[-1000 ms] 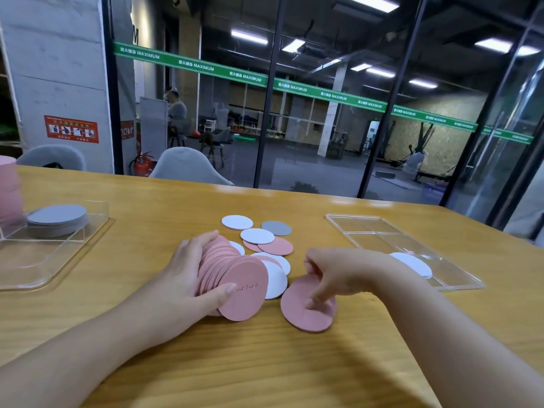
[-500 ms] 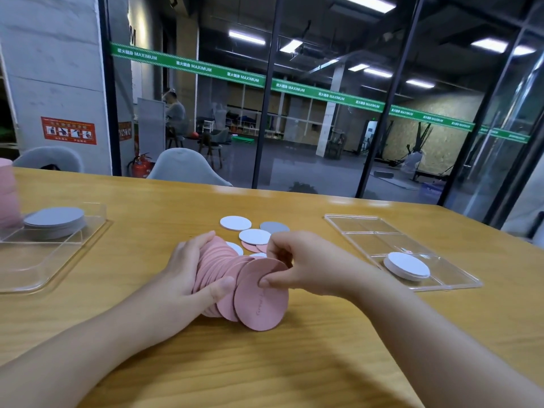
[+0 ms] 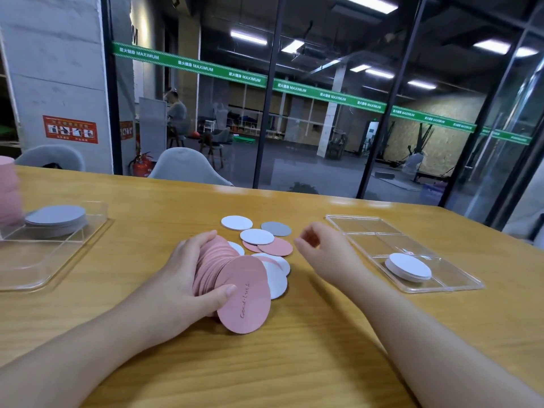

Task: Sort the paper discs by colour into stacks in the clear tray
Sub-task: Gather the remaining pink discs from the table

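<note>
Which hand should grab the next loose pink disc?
Right hand, probably: it hangs free with fingers loosely curled, right beside the loose pink disc. The left hand is occupied gripping the fanned pink stack.

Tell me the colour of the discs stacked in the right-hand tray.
White stack, seen clearly in the head view.

Two bare forearms showing no sleeves, left hand [image 3: 188, 278] and right hand [image 3: 326, 248] wearing no rings, gloves, watches or bands, short unpainted nails

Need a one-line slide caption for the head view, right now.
Left hand grips fanned pink paper discs; empty right hand hovers over loose discs on the wooden table.
</note>
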Demonstrator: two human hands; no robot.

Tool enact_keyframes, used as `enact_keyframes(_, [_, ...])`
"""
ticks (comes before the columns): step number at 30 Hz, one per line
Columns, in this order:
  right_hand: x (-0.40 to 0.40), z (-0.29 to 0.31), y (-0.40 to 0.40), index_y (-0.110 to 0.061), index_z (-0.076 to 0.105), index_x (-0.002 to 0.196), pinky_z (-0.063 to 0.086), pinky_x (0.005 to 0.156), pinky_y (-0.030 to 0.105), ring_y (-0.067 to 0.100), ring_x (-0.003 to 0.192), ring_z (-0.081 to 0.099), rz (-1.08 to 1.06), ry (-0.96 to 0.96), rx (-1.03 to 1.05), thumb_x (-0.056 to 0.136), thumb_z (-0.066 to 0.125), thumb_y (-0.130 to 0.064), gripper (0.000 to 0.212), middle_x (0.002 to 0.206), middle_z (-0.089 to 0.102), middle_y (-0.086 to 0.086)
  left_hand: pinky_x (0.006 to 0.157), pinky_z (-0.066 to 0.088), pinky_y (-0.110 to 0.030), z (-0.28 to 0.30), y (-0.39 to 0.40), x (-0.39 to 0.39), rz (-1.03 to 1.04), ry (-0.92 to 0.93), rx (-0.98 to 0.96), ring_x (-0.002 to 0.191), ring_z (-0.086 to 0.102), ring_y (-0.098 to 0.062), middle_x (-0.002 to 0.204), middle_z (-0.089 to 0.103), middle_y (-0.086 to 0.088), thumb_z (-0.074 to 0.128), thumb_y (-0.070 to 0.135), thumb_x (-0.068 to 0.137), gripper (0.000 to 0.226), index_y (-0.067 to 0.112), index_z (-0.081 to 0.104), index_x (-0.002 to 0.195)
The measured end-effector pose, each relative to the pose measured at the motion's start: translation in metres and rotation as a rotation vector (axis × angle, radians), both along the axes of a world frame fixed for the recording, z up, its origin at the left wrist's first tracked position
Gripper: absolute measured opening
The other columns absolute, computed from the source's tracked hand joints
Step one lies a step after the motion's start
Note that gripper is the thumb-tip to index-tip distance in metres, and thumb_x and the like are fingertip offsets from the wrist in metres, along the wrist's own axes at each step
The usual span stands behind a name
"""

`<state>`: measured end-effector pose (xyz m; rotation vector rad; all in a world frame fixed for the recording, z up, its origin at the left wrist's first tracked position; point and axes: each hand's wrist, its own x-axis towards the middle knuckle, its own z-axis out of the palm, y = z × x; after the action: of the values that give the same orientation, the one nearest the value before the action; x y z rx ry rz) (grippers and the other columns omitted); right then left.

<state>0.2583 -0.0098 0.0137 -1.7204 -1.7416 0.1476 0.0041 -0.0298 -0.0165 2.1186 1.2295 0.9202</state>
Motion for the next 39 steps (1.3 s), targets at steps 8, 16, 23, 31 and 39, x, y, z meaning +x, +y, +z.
enact_keyframes(8, [0.027, -0.028, 0.024, -0.021, 0.064, 0.109, 0.036, 0.082, 0.022, 0.013, 0.102, 0.048, 0.056, 0.02, -0.117, 0.081, 0.071, -0.032, 0.031, 0.098, 0.053, -0.01, 0.094, 0.029, -0.017, -0.003, 0.001, 0.002, 0.011, 0.026, 0.017, 0.117, 0.034, 0.007, 0.132, 0.019, 0.028, 0.064, 0.051, 0.077, 0.085, 0.047, 0.008, 0.14])
enact_keyframes(16, [0.01, -0.024, 0.039, -0.038, 0.057, 0.125, 0.042, 0.101, 0.038, 0.003, 0.115, 0.051, 0.218, -0.168, -0.241, 0.083, 0.051, -0.053, 0.045, 0.125, 0.057, -0.023, 0.092, 0.027, -0.015, -0.002, 0.0, 0.002, 0.002, 0.026, 0.019, 0.109, 0.03, 0.023, 0.131, 0.019, 0.03, 0.065, 0.058, 0.073, 0.089, 0.046, 0.008, 0.141])
enact_keyframes(23, [-0.011, -0.015, 0.056, -0.015, 0.061, 0.117, 0.047, 0.093, 0.035, 0.017, 0.106, 0.056, 0.076, -0.135, -0.267, 0.071, 0.071, -0.057, 0.063, 0.118, 0.059, -0.002, 0.092, 0.026, -0.01, -0.001, 0.001, 0.001, -0.008, 0.028, 0.029, 0.108, 0.021, 0.033, 0.131, 0.018, 0.033, 0.046, 0.077, 0.051, 0.101, 0.049, 0.007, 0.14])
enact_keyframes(31, [-0.028, -0.001, 0.056, -0.012, 0.042, 0.066, 0.024, 0.05, 0.031, 0.02, 0.062, 0.039, -0.002, -0.436, -0.259, 0.077, 0.051, -0.071, 0.06, 0.066, 0.043, 0.005, 0.086, 0.025, -0.001, -0.002, 0.003, 0.001, -0.019, 0.017, 0.045, 0.108, 0.019, 0.036, 0.13, 0.019, 0.034, 0.048, 0.076, 0.052, 0.099, 0.05, 0.009, 0.139])
enact_keyframes(39, [-0.031, -0.013, 0.06, -0.011, 0.046, 0.112, 0.031, 0.052, 0.029, 0.021, 0.068, 0.044, 0.014, -0.85, -0.062, 0.101, 0.033, -0.019, 0.019, 0.101, 0.061, 0.007, 0.091, 0.026, -0.008, -0.003, 0.003, 0.001, -0.013, 0.018, 0.045, 0.108, 0.019, 0.036, 0.12, 0.012, 0.05, 0.048, 0.076, 0.052, 0.096, 0.054, 0.009, 0.136])
